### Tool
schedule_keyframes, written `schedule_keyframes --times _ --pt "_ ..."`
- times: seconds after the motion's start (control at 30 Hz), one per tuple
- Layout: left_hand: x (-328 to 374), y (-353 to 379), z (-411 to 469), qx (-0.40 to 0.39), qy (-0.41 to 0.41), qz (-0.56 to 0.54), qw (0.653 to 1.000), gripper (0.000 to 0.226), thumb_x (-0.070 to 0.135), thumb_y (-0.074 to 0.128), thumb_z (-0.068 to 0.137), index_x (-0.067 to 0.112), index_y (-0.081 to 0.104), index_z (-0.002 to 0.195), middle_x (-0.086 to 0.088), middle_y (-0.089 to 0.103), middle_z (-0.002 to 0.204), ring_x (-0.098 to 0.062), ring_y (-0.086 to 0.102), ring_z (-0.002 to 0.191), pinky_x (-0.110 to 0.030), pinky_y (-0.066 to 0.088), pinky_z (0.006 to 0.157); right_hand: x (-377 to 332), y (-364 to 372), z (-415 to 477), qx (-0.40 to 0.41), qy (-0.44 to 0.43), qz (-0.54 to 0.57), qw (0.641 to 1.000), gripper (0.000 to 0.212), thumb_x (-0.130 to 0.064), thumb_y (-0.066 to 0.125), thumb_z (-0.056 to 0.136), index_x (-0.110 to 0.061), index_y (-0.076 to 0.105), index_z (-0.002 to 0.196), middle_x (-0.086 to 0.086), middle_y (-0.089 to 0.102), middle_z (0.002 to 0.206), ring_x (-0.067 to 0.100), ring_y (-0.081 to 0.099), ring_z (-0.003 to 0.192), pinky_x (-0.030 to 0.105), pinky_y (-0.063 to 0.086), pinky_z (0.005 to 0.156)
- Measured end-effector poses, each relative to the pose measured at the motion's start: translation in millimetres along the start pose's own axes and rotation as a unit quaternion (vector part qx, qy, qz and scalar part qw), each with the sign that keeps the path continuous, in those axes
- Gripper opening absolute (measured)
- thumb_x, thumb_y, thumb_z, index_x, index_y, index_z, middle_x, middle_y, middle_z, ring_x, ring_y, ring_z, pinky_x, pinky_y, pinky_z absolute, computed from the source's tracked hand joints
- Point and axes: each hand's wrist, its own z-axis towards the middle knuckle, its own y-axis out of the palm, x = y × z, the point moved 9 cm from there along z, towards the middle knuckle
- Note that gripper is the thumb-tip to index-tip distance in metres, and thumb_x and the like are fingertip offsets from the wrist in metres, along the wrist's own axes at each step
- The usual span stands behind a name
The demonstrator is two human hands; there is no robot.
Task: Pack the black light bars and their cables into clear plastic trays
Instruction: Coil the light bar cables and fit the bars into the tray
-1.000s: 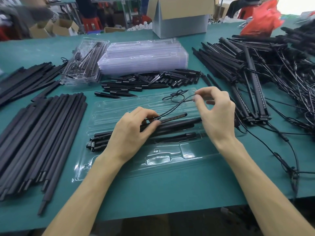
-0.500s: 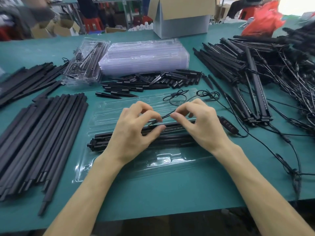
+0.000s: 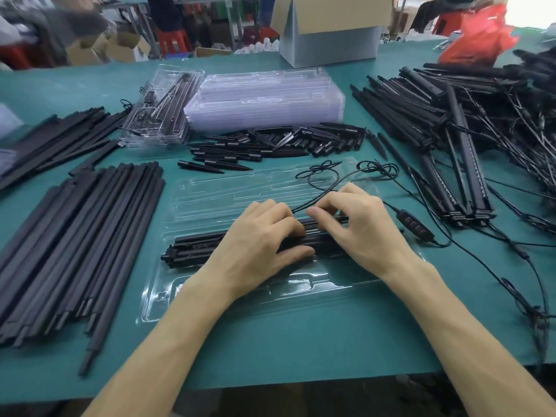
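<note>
1. The light bars (image 3: 195,251) lie as a bundle in the near channel of the open clear tray (image 3: 156,305) on the counter (image 3: 270,350). The left hand (image 3: 258,236) has its grip clamped on their middle, fingers over the top and thumb on the near side.
2. The right hand (image 3: 355,227) has its grip pinched on the cable (image 3: 325,191) just where it leaves the bars. From there the cable runs to loose loops over the tray's far half.
3. The step in hand looks like seating the bars and stowing the cable. Press the bundle down evenly with the left hand so it does not rock or lift at the ends.
4. Feed the cable in short lengths and coil it loosely, with no sharp bend where it leaves the bars.
5. The inline controller (image 3: 414,225) lies just off the tray's right edge, and its lead trails away among other cables. Free it before pulling, or a snag may drag the bars out.
</note>
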Motion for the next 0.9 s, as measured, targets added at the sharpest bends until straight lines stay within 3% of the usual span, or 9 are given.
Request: schedule_keyframes --times 0.23,0.47,0.6,0.73,0.9 --pt "2.7 -1.8 0.4 0.006 -0.005 0.007 1.000 0.030 0.034 0.074 0.090 0.006 0.071 0.098 -0.008 0.062 0.091 -0.028 0.059 0.085 -0.043 0.049 0.081 -1.6 4.9 -0.8 -0.017 -0.012 -0.012 1.000 0.015 -0.033 0.067 0.092 -0.019 0.073 0.088 -0.003 0.060 0.079 0.013 0.057 0.080 0.038 0.050 0.076" --pt "3.4 -12.5 0.3 0.048 -0.018 0.030 0.998 0.030 0.034 0.068 0.094 0.005 0.069 0.103 -0.008 0.063 0.097 -0.023 0.055 0.077 -0.040 0.050 0.076 -26.3 -21.0 -5.4 0.138 -0.127 -0.134 0.973 0.017 -0.027 0.069 0.095 -0.013 0.071 0.086 -0.006 0.066 0.080 0.018 0.058 0.083 0.035 0.034 0.094" --pt "-1.6 -24.7 1.9 0.080 -0.047 0.016 0.996 0.032 0.032 0.060 0.101 0.001 0.067 0.109 -0.012 0.061 0.100 -0.028 0.059 0.070 -0.044 0.053 0.065 -31.5 -31.9 -9.6 0.203 -0.128 -0.166 0.957 0.021 -0.037 0.067 0.097 -0.016 0.072 0.097 -0.007 0.069 0.101 0.020 0.058 0.107 0.042 0.027 0.099" --pt "-0.1 -41.0 3.5 0.138 -0.041 0.025 0.989 0.031 0.023 0.051 0.105 -0.004 0.066 0.107 -0.014 0.060 0.098 -0.024 0.055 0.063 -0.041 0.053 0.055 -24.8 -49.6 -10.4 0.265 -0.063 -0.121 0.955 0.045 -0.043 0.068 0.095 -0.010 0.063 0.124 0.008 0.056 0.131 0.027 0.045 0.126 0.041 0.030 0.105" --pt "-0.2 -50.2 11.1 0.144 -0.025 0.045 0.988 0.030 0.019 0.048 0.106 -0.006 0.066 0.109 -0.016 0.058 0.097 -0.023 0.055 0.065 -0.038 0.054 0.055 -3.9 -50.7 -6.8 0.244 0.014 0.031 0.969 0.066 -0.041 0.069 0.094 -0.001 0.044 0.140 0.013 0.049 0.133 0.025 0.047 0.126 0.040 0.040 0.107"
